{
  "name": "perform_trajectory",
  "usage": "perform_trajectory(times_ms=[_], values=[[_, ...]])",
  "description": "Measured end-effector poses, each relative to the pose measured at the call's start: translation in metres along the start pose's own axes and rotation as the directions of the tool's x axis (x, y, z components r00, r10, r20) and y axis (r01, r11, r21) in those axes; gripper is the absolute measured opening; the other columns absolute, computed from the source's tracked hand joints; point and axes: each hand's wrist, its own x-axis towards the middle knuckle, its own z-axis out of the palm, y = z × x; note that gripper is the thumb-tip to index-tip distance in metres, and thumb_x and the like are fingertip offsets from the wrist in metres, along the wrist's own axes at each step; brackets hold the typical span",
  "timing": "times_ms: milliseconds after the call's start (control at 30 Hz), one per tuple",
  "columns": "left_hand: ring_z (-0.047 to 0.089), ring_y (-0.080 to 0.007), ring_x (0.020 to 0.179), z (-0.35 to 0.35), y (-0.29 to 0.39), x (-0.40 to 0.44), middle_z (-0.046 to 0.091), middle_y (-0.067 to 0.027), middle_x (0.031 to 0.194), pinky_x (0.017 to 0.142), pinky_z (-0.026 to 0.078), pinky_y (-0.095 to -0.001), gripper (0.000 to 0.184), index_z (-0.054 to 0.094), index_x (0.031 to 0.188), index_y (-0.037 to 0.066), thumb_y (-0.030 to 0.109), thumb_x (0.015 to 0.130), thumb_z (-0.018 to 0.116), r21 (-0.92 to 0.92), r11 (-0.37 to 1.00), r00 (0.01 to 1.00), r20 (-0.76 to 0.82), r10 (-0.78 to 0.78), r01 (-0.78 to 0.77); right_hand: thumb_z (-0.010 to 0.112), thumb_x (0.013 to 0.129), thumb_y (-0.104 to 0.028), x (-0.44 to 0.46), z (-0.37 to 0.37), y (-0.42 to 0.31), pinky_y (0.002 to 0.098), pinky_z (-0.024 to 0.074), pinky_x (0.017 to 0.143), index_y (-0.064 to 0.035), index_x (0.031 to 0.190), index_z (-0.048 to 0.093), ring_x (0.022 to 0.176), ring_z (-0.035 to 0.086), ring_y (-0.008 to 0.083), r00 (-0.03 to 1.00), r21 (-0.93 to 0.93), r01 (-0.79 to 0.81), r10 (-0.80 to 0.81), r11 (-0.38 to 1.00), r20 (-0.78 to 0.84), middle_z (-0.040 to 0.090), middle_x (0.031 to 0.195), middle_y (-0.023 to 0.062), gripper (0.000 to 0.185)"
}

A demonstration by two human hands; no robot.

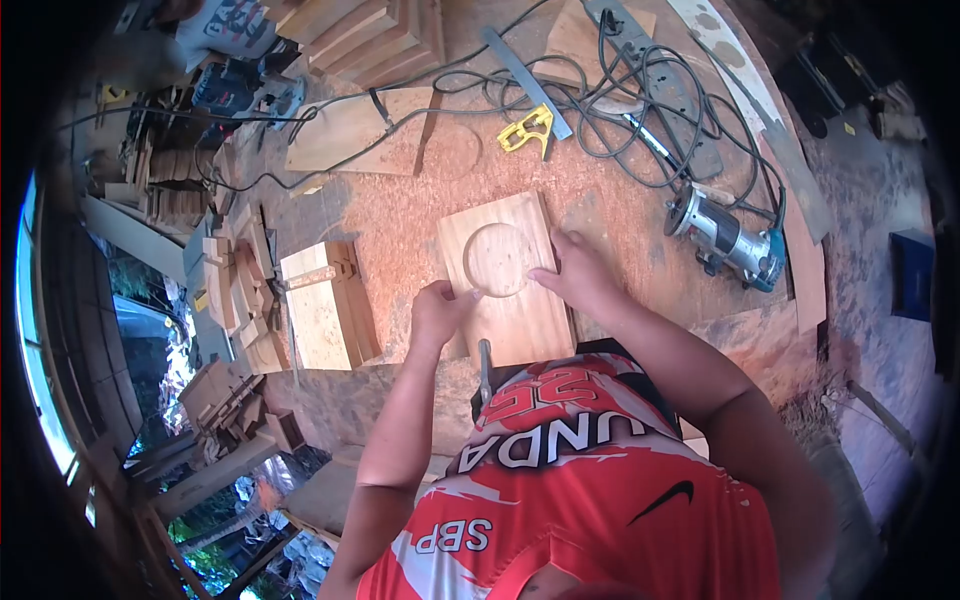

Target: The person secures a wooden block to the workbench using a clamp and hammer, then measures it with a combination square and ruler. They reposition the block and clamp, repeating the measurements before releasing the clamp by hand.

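A light wooden board [520, 325] with a round recess cut into its face lies at the near side of the workbench. My left hand [440, 312] grips the board's left edge, its thumb lying on top by the recess rim. My right hand [580, 272] holds the right edge, with the thumb reaching to the rim of the recess. The fingers of both hands are partly hidden. A metal clamp [486, 368] sits at the board's near left corner, in front of my body.
Sawdust covers the workbench [400, 215]. Stacked wooden blocks [325, 310] stand at left. A trim router [725, 240] lies at right, its cord coiled near a yellow combination square [530, 130]. A blue power tool [235, 90] and a person's shirt [230, 35] are at far left.
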Motion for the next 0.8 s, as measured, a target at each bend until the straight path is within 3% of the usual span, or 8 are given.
perform_trajectory(times_ms=[67,100,167,233,467,533,667,800], values=[[0.065,-0.0249,0.062,-0.002,0.026,-0.006,0.068,-0.0163,0.070,0.058,0.049,-0.0379,0.052,0.066,0.076,-0.007,0.042,0.073,0.082,0.365,0.931,1.000,0.017,-0.023,0.015,0.072,0.085,-0.042,-0.008,0.014,0.000,0.0444,0.0483,0.096,0.0065,0.133,0.044,0.107,0.062,0.0415,0.983,-0.157,0.049,-0.075,0.986,-0.165,0.060,0.119,0.0274,0.074],[0.069,-0.0354,0.071,-0.003,0.050,-0.012,0.068,-0.0223,0.074,0.065,0.052,-0.0417,0.061,0.066,0.077,-0.007,0.052,0.070,0.080,0.429,0.902,0.998,0.021,-0.067,0.051,0.072,0.085,-0.042,-0.009,0.011,-0.005,0.0444,0.0483,0.096,0.0065,0.133,0.044,0.107,0.062,0.0415,0.984,-0.152,0.044,-0.069,0.987,-0.166,0.060,0.119,0.0274,0.074],[0.069,-0.0365,0.077,0.003,0.063,-0.011,0.069,-0.0239,0.078,0.070,0.053,-0.0423,0.063,0.065,0.080,-0.007,0.054,0.070,0.079,0.472,0.878,0.997,-0.016,-0.078,0.076,0.074,0.082,-0.043,-0.003,-0.002,-0.018,0.0488,0.0498,0.091,0.0077,0.124,0.047,0.101,0.064,0.0437,0.992,-0.040,-0.114,0.116,0.993,0.040,0.065,0.110,0.0280,0.071],[0.069,-0.0401,0.092,0.008,0.072,-0.009,0.069,-0.0280,0.090,0.082,0.053,-0.0440,0.068,0.064,0.091,-0.009,0.056,0.074,0.075,0.557,0.826,0.996,-0.047,-0.074,0.088,0.071,0.084,-0.042,0.005,-0.006,-0.024,0.0486,0.0499,0.091,0.0067,0.121,0.048,0.101,0.065,0.0433,0.988,-0.081,-0.141,0.145,0.987,0.050,0.067,0.106,0.0269,0.066],[0.069,-0.0387,0.092,0.010,0.073,0.005,0.070,-0.0268,0.091,0.083,0.053,-0.0429,0.063,0.066,0.093,-0.008,0.053,0.078,0.073,0.649,0.758,0.997,-0.010,-0.072,0.062,0.056,0.092,-0.035,0.020,-0.015,-0.036,0.0455,0.0519,0.089,0.0038,0.120,0.050,0.101,0.067,0.0368,0.968,-0.124,-0.214,0.227,0.969,0.107,0.069,0.105,0.0241,0.048],[0.070,-0.0371,0.091,0.008,0.083,0.004,0.070,-0.0255,0.090,0.083,0.053,-0.0425,0.062,0.068,0.091,-0.006,0.054,0.078,0.072,0.653,0.750,0.979,0.064,-0.192,0.104,0.055,0.092,-0.034,0.018,-0.021,-0.039,0.0454,0.0521,0.089,0.0035,0.120,0.050,0.100,0.067,0.0364,0.964,-0.114,-0.223,0.237,0.968,0.123,0.069,0.105,0.0231,0.047],[0.070,-0.0361,0.090,0.010,0.075,0.005,0.071,-0.0251,0.089,0.082,0.054,-0.0421,0.061,0.070,0.089,-0.006,0.054,0.079,0.071,0.666,0.742,0.989,0.040,-0.143,0.080,0.054,0.093,-0.034,0.018,-0.020,-0.036,0.0457,0.0528,0.087,0.0030,0.121,0.049,0.098,0.068,0.0354,0.958,-0.105,-0.236,0.249,0.966,0.143,0.070,0.104,0.0208,0.047],[0.070,-0.0371,0.089,0.005,0.062,0.019,0.070,-0.0257,0.088,0.081,0.053,-0.0419,0.064,0.069,0.090,-0.007,0.056,0.079,0.070,0.626,0.774,0.969,0.120,-0.218,0.096,0.054,0.093,-0.035,0.019,-0.020,-0.036,0.0459,0.0531,0.086,0.0028,0.121,0.049,0.098,0.068,0.0353,0.959,-0.115,-0.236,0.250,0.965,0.136,0.070,0.103,0.0203,0.047]])
